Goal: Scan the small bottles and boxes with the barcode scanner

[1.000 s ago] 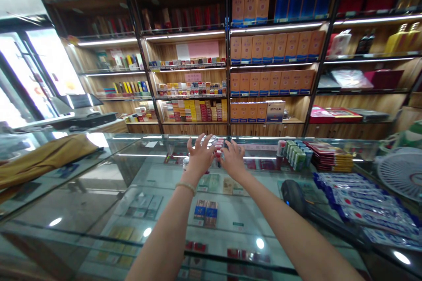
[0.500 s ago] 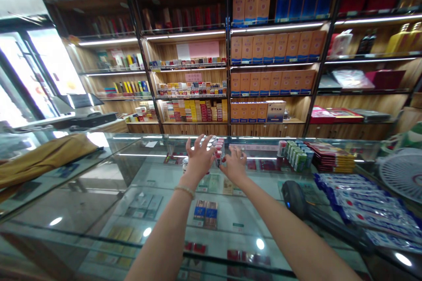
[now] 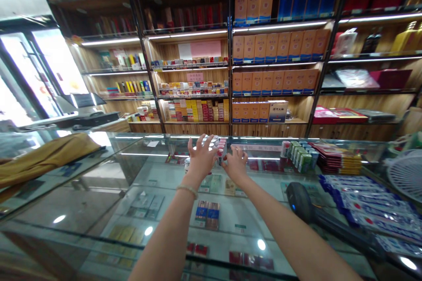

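Both arms reach out over a glass counter (image 3: 158,184). My left hand (image 3: 200,158), with a beaded bracelet on its wrist, is spread over a group of small round-topped containers (image 3: 187,163), partly hiding them. Its fingers are apart. Just to the right, my right hand (image 3: 236,162) hovers with its fingers parted and slightly bent, holding nothing that I can see. Between the two hands stands a row of small red-and-white containers (image 3: 221,145). Whether my left fingertips touch the containers is not clear.
On the right lie a black handheld scanner (image 3: 301,202), blue-and-white packets (image 3: 369,206), green small packs (image 3: 301,158), stacked red and yellow packs (image 3: 336,158) and a white fan (image 3: 407,171). Mustard cloth (image 3: 49,153) lies at left. Stocked shelves (image 3: 189,126) line the back.
The view has shifted slightly, so everything sits a little further right. Both hands keep nearly the same pose over the same containers.
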{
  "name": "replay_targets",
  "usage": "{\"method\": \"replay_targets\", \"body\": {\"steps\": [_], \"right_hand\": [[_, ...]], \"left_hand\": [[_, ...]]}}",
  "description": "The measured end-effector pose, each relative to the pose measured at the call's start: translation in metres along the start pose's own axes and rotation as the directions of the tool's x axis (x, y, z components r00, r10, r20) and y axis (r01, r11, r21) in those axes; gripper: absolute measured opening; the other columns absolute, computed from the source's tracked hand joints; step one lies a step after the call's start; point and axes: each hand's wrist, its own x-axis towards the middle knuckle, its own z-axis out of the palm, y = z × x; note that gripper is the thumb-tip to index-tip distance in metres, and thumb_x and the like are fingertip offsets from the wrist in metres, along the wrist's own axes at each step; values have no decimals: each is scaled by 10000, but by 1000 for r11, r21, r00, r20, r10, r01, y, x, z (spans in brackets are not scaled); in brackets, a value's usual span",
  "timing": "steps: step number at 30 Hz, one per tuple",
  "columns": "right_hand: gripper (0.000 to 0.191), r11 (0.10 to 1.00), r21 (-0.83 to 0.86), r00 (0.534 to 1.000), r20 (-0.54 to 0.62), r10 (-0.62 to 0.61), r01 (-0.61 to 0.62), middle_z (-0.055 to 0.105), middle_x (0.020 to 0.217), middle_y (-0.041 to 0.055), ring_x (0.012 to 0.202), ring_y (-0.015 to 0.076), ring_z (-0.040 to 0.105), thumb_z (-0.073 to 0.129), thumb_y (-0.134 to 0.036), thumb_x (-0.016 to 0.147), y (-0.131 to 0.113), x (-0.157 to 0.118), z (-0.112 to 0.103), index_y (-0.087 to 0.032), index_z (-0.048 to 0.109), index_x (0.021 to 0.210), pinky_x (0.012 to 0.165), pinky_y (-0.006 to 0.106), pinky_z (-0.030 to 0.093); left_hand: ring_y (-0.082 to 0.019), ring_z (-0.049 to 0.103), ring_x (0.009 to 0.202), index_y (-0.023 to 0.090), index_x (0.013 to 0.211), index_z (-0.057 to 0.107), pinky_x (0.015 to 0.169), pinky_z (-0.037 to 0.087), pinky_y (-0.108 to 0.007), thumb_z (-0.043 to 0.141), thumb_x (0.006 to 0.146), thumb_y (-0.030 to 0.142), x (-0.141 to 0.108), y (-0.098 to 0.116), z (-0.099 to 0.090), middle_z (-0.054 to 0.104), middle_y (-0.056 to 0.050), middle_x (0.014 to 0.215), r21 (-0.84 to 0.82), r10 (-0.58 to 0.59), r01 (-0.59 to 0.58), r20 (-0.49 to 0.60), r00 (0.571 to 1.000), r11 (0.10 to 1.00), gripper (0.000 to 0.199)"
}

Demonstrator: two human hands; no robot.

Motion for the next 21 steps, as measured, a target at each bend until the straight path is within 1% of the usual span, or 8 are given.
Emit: {"method": "replay_targets", "body": {"steps": [5, 10, 12, 14, 16, 18, 19, 21], "right_hand": [[216, 1000, -13, 1000, 14, -6, 7, 366, 1591, 112, 1485, 305, 204, 600, -290, 898, 1, 0, 0, -217, 707, 1071, 1148, 523, 174], [225, 1000, -21, 1000, 20, -3, 3, 376, 1586, 109, 1478, 304, 221, 586, -302, 903, 2, 1, 0, -224, 702, 1078, 1146, 523, 177], [248, 1000, -26, 1000, 21, 2, -2, 374, 1587, 110, 1477, 308, 227, 572, -320, 910, 2, 0, -1, -221, 692, 1102, 1149, 525, 184], [307, 999, -40, 1000, -1, 0, 0, 357, 1596, 123, 1487, 314, 213, 554, -350, 919, 3, -2, -3, -207, 666, 1166, 1160, 532, 177], [432, 998, -67, 999, -40, -2, -1, 297, 1623, 151, 1511, 329, 159, 546, -390, 923, 4, -3, -5, -175, 597, 1294, 1179, 551, 144], [601, 996, -90, 999, -52, 8, -12, 195, 1655, 175, 1532, 352, 74, 545, -434, 923, 7, -4, -8, -145, 464, 1444, 1190, 582, 92], [677, 995, -96, 999, -40, 18, -22, 136, 1668, 178, 1538, 362, 30, 543, -455, 923, 8, -4, -9, -141, 384, 1502, 1191, 599, 69], [768, 994, -100, 999, 15, 36, -34, 42, 1682, 165, 1539, 372, -46, 525, -485, 931, 12, -3, -14, -155, 254, 1569, 1187, 624, 30]], "left_hand": [[-363, 328, 1447, 331, 995, 756, 1183, 47, -692, 740, 769, 215, 0, 1, 1, 493, -20, 1526, 0, -9, 9, 13, 1000, 1000, 254], [-356, 318, 1455, 339, 999, 752, 1186, 35, -687, 740, 779, 226, 0, -1, 4, 493, -13, 1526, -3, -13, 13, 17, 1000, 1000, 247], [-352, 314, 1460, 347, 1032, 745, 1186, 20, -687, 730, 790, 227, 0, -1, 3, 490, -16, 1530, -8, -18, 18, 18, 1000, 1000, 270], [-346, 316, 1463, 362, 1121, 720, 1191, 7, -679, 714, 808, 230, 0, 1, 0, 486, -25, 1535, -13, -29, 29, 19, 999, 999, 339], [-343, 313, 1469, 376, 1264, 652, 1199, 0, -667, 700, 827, 248, 0, 3, -3, 452, -40, 1560, -15, -47, 47, 13, 999, 999, 458], [-347, 285, 1487, 380, 1407, 536, 1203, -10, -658, 691, 845, 294, 0, 5, -4, 379, -59, 1606, -15, -67, 67, -5, 998, 998, 590], [-351, 262, 1499, 376, 1464, 469, 1204, -16, -656, 683, 855, 331, -1, 6, -4, 330, -70, 1629, -14, -76, 76, -17, 997, 997, 647], [-350, 215, 1520, 370, 1521, 380, 1204, -27, -649, 656, 879, 393, -2, 7, -3, 286, -85, 1647, -6, -76, 75, -44, 996, 997, 699]]}}
